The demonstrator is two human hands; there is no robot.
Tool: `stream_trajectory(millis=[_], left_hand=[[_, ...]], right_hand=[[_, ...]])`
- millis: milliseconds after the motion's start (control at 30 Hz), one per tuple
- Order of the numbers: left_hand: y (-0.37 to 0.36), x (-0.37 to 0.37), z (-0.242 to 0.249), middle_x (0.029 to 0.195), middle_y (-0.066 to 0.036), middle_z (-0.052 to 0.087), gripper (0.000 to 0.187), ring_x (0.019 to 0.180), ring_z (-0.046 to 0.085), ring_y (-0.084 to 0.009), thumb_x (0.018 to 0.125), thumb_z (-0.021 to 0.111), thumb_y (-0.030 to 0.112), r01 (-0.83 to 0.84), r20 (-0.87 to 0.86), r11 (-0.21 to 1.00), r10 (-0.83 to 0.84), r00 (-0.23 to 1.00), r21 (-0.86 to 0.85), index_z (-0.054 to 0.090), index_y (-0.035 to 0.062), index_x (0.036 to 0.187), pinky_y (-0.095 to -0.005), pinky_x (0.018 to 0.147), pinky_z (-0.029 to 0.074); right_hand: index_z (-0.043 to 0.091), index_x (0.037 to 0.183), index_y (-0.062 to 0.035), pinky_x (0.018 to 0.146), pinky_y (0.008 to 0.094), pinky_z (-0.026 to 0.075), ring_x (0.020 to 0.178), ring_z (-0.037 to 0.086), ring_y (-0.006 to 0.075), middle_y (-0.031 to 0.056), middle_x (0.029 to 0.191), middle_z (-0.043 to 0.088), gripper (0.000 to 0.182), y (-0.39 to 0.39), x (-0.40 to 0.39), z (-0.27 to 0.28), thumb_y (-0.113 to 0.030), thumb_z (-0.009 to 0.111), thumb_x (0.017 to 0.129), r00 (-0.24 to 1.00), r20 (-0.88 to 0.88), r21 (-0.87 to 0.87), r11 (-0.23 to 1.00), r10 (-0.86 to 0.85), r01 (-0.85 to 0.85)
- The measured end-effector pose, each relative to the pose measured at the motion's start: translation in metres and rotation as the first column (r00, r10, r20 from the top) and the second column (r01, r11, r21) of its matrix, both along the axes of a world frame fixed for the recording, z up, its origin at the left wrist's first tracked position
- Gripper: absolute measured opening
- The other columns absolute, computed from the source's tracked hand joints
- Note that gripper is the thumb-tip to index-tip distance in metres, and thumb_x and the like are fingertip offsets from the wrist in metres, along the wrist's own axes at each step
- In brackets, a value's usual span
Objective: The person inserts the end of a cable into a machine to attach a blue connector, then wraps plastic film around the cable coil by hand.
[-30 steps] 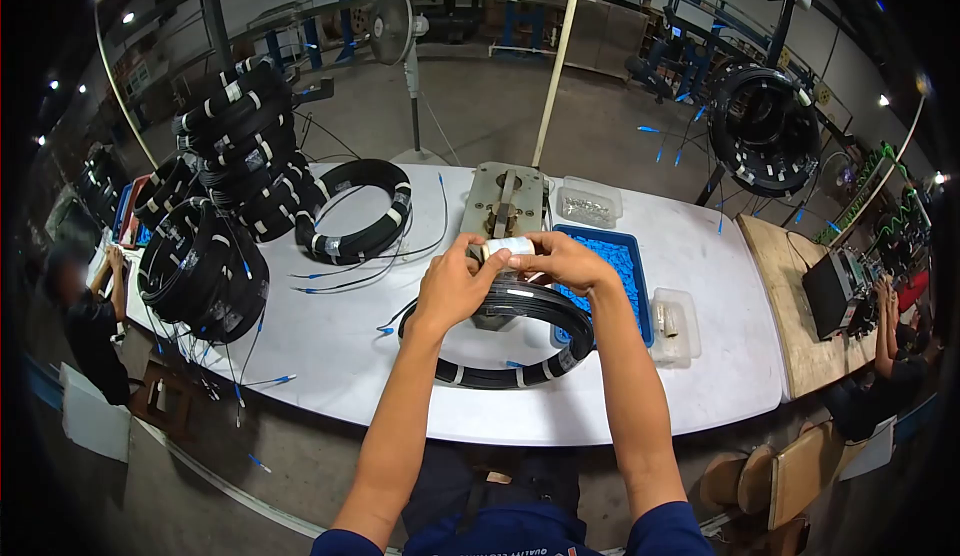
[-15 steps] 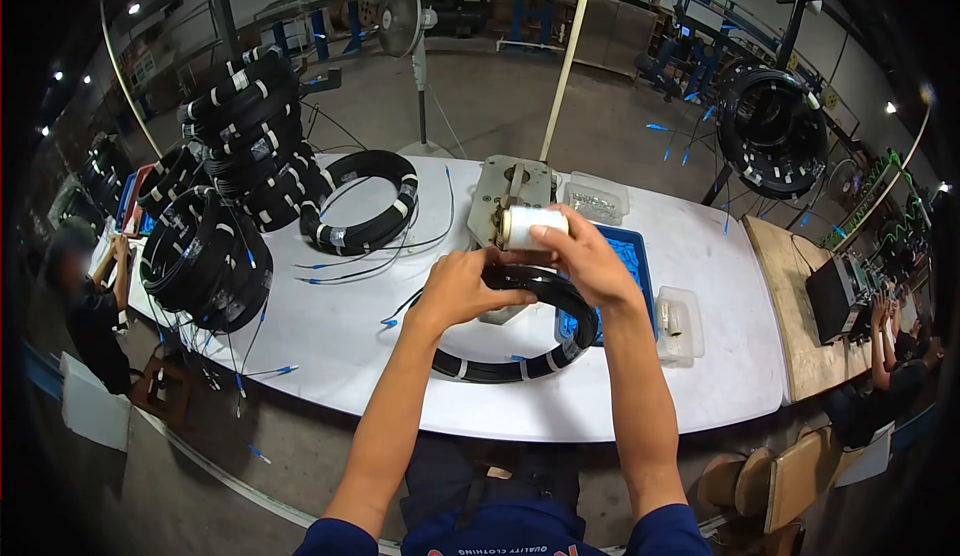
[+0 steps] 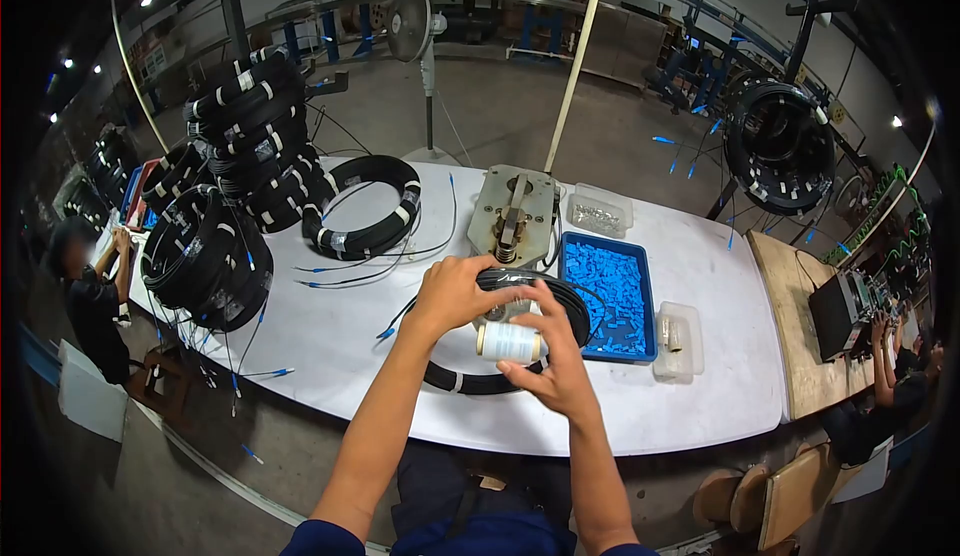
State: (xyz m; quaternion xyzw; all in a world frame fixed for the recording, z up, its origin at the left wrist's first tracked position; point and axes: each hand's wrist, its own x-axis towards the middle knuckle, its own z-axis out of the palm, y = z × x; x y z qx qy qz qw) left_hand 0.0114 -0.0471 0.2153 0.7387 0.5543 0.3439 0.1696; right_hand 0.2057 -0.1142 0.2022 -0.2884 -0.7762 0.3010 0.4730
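A black cable coil (image 3: 465, 379) with white bands lies on the white table in front of me. My left hand (image 3: 455, 296) grips the coil's upper left part, thumb across it. Inside the near part of the ring, my right hand (image 3: 552, 356) holds a white roll (image 3: 510, 342) of wrapping material between thumb and fingers. Clear film shows on the coil near my left fingertips. Just beyond the coil stands a metal device (image 3: 514, 218) with a spring. A cable end with a blue tip (image 3: 386, 334) sticks out at the left.
A blue tray (image 3: 652, 301) of blue pieces and two clear boxes (image 3: 680, 364) (image 3: 600, 196) are on the right. Stacked coils (image 3: 245, 136) and a single coil (image 3: 325, 236) stand left. People (image 3: 95, 306) (image 3: 880, 386) sit at both sides. A fan (image 3: 410, 24) is behind.
My right hand has brought the white roll from above the coil down and toward me, uncovering the metal device and the blue tray. My left hand stays on the coil.
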Motion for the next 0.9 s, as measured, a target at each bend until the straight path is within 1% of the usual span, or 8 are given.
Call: stream_trajectory(millis=[67, 133, 200, 300, 433, 533, 633, 900], left_hand=[[-0.002, -0.002, 0.006, 0.071, -0.015, 0.070, 0.067, 0.072, 0.070, -0.0338, 0.069, 0.075, 0.066, -0.009, -0.019, 0.999, 0.008, 1.000, -0.043, 0.074, 0.0073, 0.101, -0.0425, 0.071, 0.055], [-0.006, -0.001, 0.008, 0.070, -0.015, 0.070, 0.072, 0.072, 0.070, -0.0331, 0.068, 0.073, 0.071, -0.016, -0.037, 0.995, 0.012, 0.999, -0.102, 0.074, 0.0070, 0.101, -0.0419, 0.070, 0.055], [-0.009, 0.001, 0.009, 0.072, -0.015, 0.070, 0.061, 0.067, 0.069, -0.0325, 0.069, 0.079, 0.059, -0.004, -0.052, 1.000, 0.003, 0.999, -0.022, 0.073, 0.0039, 0.094, -0.0390, 0.065, 0.053], [-0.009, 0.006, 0.008, 0.071, -0.015, 0.070, 0.062, 0.067, 0.069, -0.0328, 0.069, 0.078, 0.061, 0.004, -0.061, 1.000, -0.004, 0.998, 0.009, 0.073, 0.0035, 0.093, -0.0392, 0.064, 0.053], [-0.012, 0.010, 0.017, 0.072, -0.015, 0.070, 0.065, 0.068, 0.069, -0.0337, 0.067, 0.078, 0.063, -0.013, -0.111, 0.997, 0.004, 0.994, -0.078, 0.073, 0.0046, 0.095, -0.0392, 0.066, 0.053], [-0.005, 0.005, 0.002, 0.072, -0.014, 0.070, 0.052, 0.068, 0.068, -0.0322, 0.068, 0.080, 0.050, -0.034, -0.104, 0.999, 0.030, 0.994, -0.039, 0.073, 0.0068, 0.095, -0.0391, 0.066, 0.053], [-0.001, -0.001, -0.005, 0.073, -0.012, 0.070, 0.039, 0.068, 0.068, -0.0305, 0.069, 0.079, 0.036, -0.033, -0.081, 0.999, 0.031, 0.996, -0.025, 0.072, 0.0077, 0.095, -0.0398, 0.066, 0.052], [-0.005, -0.004, 0.020, 0.072, -0.016, 0.068, 0.058, 0.071, 0.069, -0.0357, 0.068, 0.083, 0.050, 0.099, -0.145, 0.983, -0.122, 0.982, -0.157, 0.068, 0.0035, 0.100, -0.0435, 0.068, 0.053]], right_hand=[[0.055, 0.120, -0.0035, 0.113, 0.0462, 0.031, 0.134, 0.043, 0.0385, 0.0186, 0.129, 0.054, 0.053, -0.004, -0.002, -0.009, -0.020, 0.080, 0.076, 0.994, 0.049, 0.080, 0.993, -0.095, 0.091], [0.054, 0.122, -0.0033, 0.103, 0.0398, 0.039, 0.119, 0.051, 0.0295, 0.0156, 0.122, 0.055, 0.053, -0.006, -0.006, -0.025, -0.017, 0.079, 0.077, 0.988, -0.150, -0.105, 0.994, -0.023, 0.007], [0.050, 0.126, -0.0031, 0.093, 0.0322, 0.045, 0.108, 0.055, 0.0196, 0.0109, 0.116, 0.056, 0.055, -0.019, -0.013, -0.021, -0.014, 0.078, 0.079, 0.894, -0.448, -0.449, 0.868, -0.016, -0.210], [0.046, 0.130, -0.0048, 0.069, 0.0246, 0.050, 0.077, 0.059, 0.0117, 0.0050, 0.095, 0.058, 0.055, -0.011, -0.008, -0.022, -0.014, 0.072, 0.082, 0.763, -0.643, -0.430, 0.796, 0.060, -0.425], [0.046, 0.136, -0.0089, 0.056, 0.0230, 0.047, 0.063, 0.054, 0.0094, 0.0017, 0.084, 0.055, 0.058, -0.007, 0.002, 0.001, -0.014, 0.067, 0.082, 0.821, -0.536, -0.513, 0.695, 0.200, -0.504], [0.050, 0.140, -0.0115, 0.054, 0.0231, 0.045, 0.065, 0.052, 0.0082, -0.0007, 0.081, 0.051, 0.064, -0.004, 0.003, 0.000, -0.012, 0.064, 0.078, 0.944, -0.199, -0.591, 0.736, 0.263, -0.329], [0.051, 0.139, -0.0099, 0.055, 0.0230, 0.046, 0.067, 0.052, 0.0081, -0.0010, 0.080, 0.050, 0.063, -0.003, 0.005, -0.003, -0.011, 0.062, 0.077, 0.933, -0.256, -0.586, 0.726, 0.255, -0.359], [0.057, 0.136, -0.0071, 0.055, 0.0229, 0.047, 0.067, 0.052, 0.0085, 0.0000, 0.082, 0.052, 0.059, -0.013, 0.004, 0.007, -0.013, 0.062, 0.077, 0.936, -0.300, -0.590, 0.735, 0.185, -0.335]])
